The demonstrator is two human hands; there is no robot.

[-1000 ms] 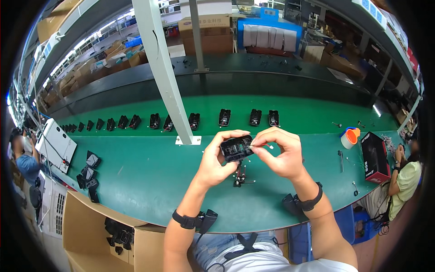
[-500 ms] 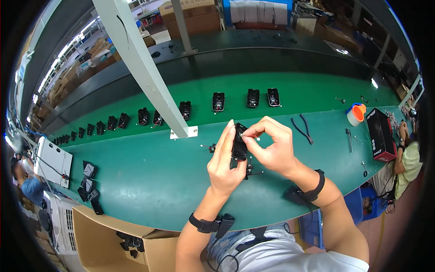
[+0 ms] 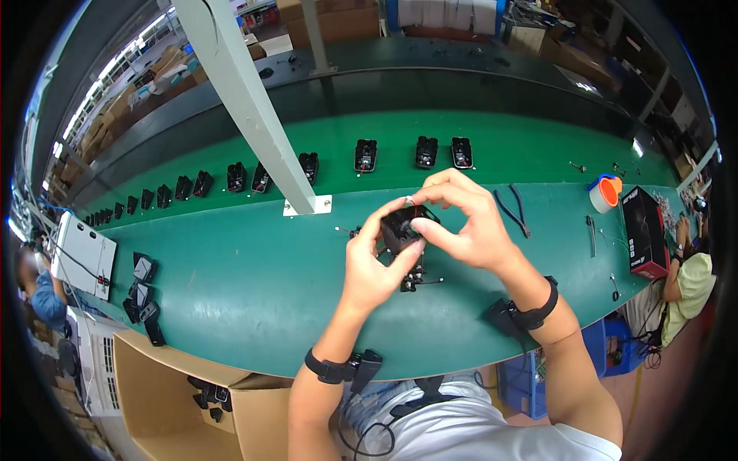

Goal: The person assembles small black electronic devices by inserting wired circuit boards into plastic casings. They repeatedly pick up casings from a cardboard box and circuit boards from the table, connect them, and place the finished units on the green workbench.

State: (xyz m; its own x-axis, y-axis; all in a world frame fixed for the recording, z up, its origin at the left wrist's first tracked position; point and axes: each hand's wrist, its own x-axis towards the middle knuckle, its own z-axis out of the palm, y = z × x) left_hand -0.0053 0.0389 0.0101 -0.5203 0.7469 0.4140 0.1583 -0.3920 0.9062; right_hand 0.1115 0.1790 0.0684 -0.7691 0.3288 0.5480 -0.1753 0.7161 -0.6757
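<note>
Steadying a small, boxy black plastic housing (image 3: 397, 229) above the green worktop (image 3: 254, 292)

The left hand (image 3: 377, 257) is curled around the housing's left side, fingers over the top edge and thumb at the lower edge. The right hand (image 3: 444, 221) is half closed at the housing's right side, thumb pressed to it and fingers arched over the far edge. A tiny white connector piece (image 3: 410, 200) shows at the far edge, by the fingertips; whether the right hand grips it is hard to tell, as the fingers cover that spot.

For careful work, the left grip should stay firm on the outer walls while the right thumb presses gently and squarely, with no thin wire trapped beneath. Tilting the housing toward the eyes would help. The loose cluster of small black wired parts (image 3: 413, 280) lies just beneath, so lowering the housing there could snag a lead.
</note>
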